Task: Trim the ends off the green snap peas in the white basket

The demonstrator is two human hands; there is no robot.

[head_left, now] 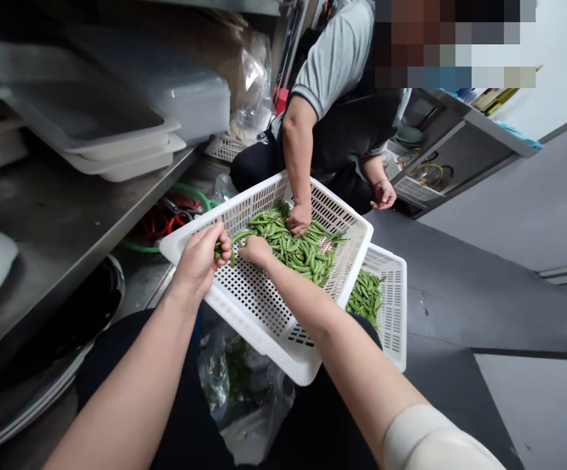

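The area was a narrow workspace with a grey floor (440, 294) and, on the left, a metal shelf (58, 228) carrying stacked plastic tubs (131, 153) at its far part. A white perforated basket (264, 303) stood above the knees of the person, turned so that one corner pointed left and one pointed near.

Green pods (307, 261) lay heaped inside this basket, from its far corner along toward the right rim; the near corner held bare grid. The left hand (205, 254) was at the left corner, its fingers curled tight around a few pods. Contact between that hand and the rim could not be confirmed. The right hand (257, 251) was just beside it, over the left end of the heap, wrist bent; its fingertips were hidden, so whether they were spread or gripping could not be determined.

A co-worker sat opposite in a dark apron (342, 130). One co-worker's hand (299, 219) reached down into the heap, fingers bent; the other was off the basket, beyond the right corner.

A second white basket (396, 320), partly covered by the first, held more pods along its left side. Red-handled scissors (168, 225) were noted beneath the shelf edge. A clear plastic bag (215, 369) with green matter lay below the near-left rim.
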